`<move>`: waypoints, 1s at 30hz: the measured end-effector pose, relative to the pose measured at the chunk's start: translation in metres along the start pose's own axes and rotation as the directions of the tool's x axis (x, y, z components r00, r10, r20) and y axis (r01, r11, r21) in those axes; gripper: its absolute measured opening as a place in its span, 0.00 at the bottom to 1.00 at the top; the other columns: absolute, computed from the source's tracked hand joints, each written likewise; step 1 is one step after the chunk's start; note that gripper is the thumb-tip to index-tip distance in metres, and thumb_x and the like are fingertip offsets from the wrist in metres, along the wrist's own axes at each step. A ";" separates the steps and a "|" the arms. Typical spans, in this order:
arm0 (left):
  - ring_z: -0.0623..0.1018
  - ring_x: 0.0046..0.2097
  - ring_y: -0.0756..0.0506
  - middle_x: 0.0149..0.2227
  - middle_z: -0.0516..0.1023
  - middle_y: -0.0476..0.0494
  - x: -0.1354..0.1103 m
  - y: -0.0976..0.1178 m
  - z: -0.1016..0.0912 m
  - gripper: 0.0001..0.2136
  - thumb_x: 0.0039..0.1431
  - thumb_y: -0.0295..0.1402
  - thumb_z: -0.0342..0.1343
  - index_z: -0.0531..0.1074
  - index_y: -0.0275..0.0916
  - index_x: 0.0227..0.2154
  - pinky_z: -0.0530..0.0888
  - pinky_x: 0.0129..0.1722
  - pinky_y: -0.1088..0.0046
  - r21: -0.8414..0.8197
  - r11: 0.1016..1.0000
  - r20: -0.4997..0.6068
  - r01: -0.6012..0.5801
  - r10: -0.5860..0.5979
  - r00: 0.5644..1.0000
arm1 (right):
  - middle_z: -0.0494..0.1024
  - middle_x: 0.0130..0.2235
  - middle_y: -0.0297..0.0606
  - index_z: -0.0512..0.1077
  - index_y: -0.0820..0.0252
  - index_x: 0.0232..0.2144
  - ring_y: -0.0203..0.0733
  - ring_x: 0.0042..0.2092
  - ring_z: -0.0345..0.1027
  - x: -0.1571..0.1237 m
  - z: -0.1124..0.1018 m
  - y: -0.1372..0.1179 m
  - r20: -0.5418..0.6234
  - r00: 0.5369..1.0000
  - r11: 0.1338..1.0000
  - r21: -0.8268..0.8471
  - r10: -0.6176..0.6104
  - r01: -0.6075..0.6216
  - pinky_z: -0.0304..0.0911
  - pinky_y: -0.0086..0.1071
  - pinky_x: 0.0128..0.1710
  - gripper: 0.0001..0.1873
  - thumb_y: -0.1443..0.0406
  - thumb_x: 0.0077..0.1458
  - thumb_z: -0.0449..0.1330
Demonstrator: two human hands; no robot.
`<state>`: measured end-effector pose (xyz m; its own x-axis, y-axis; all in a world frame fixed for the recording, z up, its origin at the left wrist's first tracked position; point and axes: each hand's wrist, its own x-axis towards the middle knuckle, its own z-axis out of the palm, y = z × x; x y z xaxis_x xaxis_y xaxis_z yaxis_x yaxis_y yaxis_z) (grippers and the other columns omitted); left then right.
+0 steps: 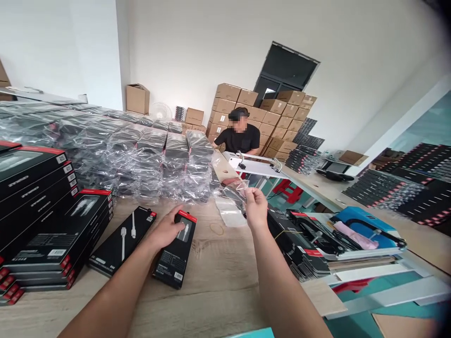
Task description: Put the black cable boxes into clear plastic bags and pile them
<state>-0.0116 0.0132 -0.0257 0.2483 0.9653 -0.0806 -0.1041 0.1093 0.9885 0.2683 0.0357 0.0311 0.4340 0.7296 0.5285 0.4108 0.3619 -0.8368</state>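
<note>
Nearest the camera, a wooden table [211, 300] runs forward under two bare forearms. The left hand [169, 229] has its fingers closed around the upper end of a black box [175, 253] with a red top. The right hand [256, 209] pinches a thin clear plastic bag [229, 193] at the centre of the frame, and a rubber band [217, 228] lies on the wood below it. At the left of the frame stands a stack of black boxes [38, 220]. Behind are glossy plastic-wrapped packs [151, 162], then, at the far centre, a co-worker [239, 136] before piled cardboard cartons [260, 117].
</note>
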 end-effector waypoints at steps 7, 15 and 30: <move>0.73 0.33 0.48 0.35 0.78 0.45 -0.014 0.020 0.021 0.19 0.54 0.48 0.52 0.78 0.36 0.24 0.66 0.34 0.73 0.182 0.983 0.112 -0.023 0.003 0.994 | 0.76 0.36 0.40 0.71 0.56 0.35 0.42 0.39 0.69 -0.071 0.023 -0.012 0.495 0.741 0.813 -0.110 -0.454 0.572 0.65 0.36 0.42 0.07 0.63 0.60 0.54; 0.76 0.37 0.45 0.34 0.81 0.45 -0.006 0.015 0.025 0.12 0.45 0.38 0.62 0.80 0.35 0.31 0.69 0.40 0.71 -0.092 0.995 0.113 0.026 -0.016 0.994 | 0.76 0.34 0.38 0.73 0.58 0.32 0.40 0.38 0.69 -0.084 0.034 -0.024 0.655 0.644 0.871 0.045 -0.395 0.489 0.64 0.34 0.40 0.11 0.61 0.61 0.54; 0.77 0.41 0.42 0.39 0.81 0.40 -0.011 0.011 0.036 0.14 0.47 0.37 0.62 0.80 0.34 0.35 0.70 0.45 0.67 -0.235 0.971 0.185 0.036 0.008 0.983 | 0.75 0.25 0.33 0.71 0.59 0.24 0.35 0.26 0.65 -0.072 0.031 -0.003 0.624 0.686 0.811 0.138 0.374 -0.568 0.58 0.29 0.25 0.18 0.50 0.43 0.66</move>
<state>0.0195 -0.0047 -0.0089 0.4216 0.9055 -0.0477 -0.3180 0.1970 0.9274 0.2108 0.0006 -0.0090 -0.0492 0.9980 -0.0399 -0.0243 -0.0411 -0.9989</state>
